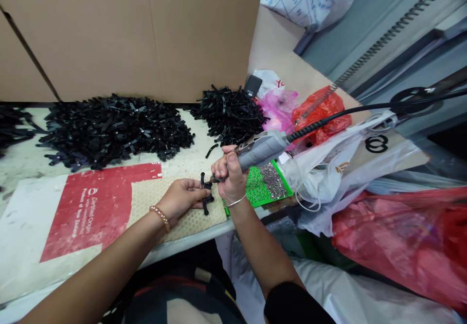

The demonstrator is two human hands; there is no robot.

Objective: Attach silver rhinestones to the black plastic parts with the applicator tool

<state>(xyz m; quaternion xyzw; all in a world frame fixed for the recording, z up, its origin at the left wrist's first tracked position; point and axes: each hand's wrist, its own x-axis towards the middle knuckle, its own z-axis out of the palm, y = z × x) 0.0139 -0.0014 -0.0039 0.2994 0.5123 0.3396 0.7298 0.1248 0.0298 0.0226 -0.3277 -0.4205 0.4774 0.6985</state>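
Note:
My left hand (184,198) pinches a small black plastic part (206,206) above a beige textured mat (155,198). Wrapped round a grey electric screwdriver (260,150) is my right hand (231,175), with the tool tilted and its tip at the black part. Whether the tip touches a screw is too small to tell. Just right of my right hand lies a green tray (255,195) with many small metal screws (272,180) in it.
Heaps of black parts (116,132) and curved black strips (231,112) lie along a cardboard wall (127,37). A black cable (343,112) runs from the screwdriver to the upper right. Plastic bags (317,107) crowd the right side.

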